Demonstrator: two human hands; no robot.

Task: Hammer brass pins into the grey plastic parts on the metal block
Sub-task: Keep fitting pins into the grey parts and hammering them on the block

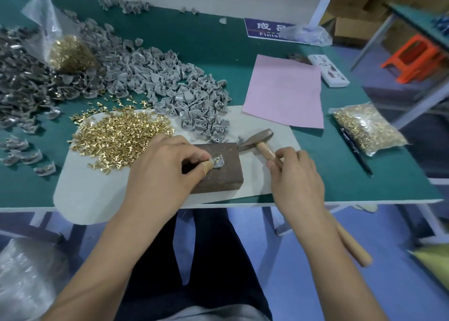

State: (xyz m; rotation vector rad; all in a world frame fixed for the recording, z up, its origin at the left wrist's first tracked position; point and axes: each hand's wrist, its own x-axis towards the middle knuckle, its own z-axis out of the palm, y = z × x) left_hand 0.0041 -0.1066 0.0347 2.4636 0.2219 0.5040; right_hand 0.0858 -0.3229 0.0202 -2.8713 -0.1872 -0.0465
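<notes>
A brown metal block (220,176) lies on a white mat (80,194) near the table's front edge. My left hand (160,167) pinches a small grey plastic part (218,162) on the block's top, with a brass pin showing in it. My right hand (295,174) grips the wooden handle of a hammer (257,139), whose metal head rests just right of the block's far corner. A heap of loose brass pins (121,136) is spread on the mat to the left. A big pile of grey plastic parts (175,89) lies behind it.
Darker parts (21,82) are heaped at the far left beside an open bag of pins (69,53). A pink sheet (284,92), a sealed pin bag (366,130) and a black pen (356,150) lie to the right. An orange stool (413,58) stands beyond the table.
</notes>
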